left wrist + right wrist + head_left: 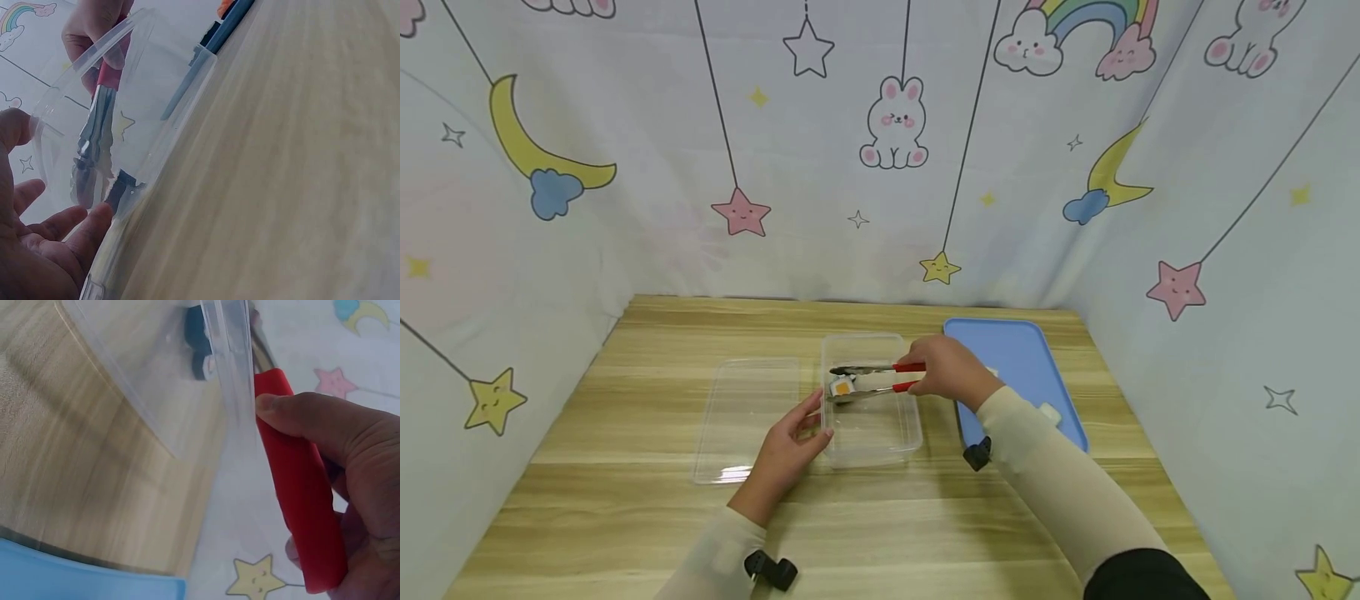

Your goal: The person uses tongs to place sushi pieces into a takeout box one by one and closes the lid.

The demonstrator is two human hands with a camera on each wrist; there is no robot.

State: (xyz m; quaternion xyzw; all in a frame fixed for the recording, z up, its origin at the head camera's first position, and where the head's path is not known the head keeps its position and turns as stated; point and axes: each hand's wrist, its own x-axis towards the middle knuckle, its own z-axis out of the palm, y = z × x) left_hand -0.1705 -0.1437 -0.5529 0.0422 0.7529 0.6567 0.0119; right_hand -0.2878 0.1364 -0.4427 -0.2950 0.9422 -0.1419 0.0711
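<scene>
My right hand [951,371] grips a pair of tongs [880,367] by its red handles, over a clear plastic box [876,433]. The tongs' arms stand apart and reach into the box's left end. Between them, near the tips, is a small sushi-like piece [842,387], white with an orange square on top and a dark side. In the left wrist view a dark-sided piece [123,184] is low in the box, beside the tongs. My left hand [790,442] touches the box's left wall from outside, its fingers extended.
A clear flat lid [748,417] lies on the wooden table left of the box. To the right lies a blue tray [1018,350], partly under my right forearm, with a pale piece [1049,413] near its edge. Patterned cloth [820,250] encloses the table's back and sides.
</scene>
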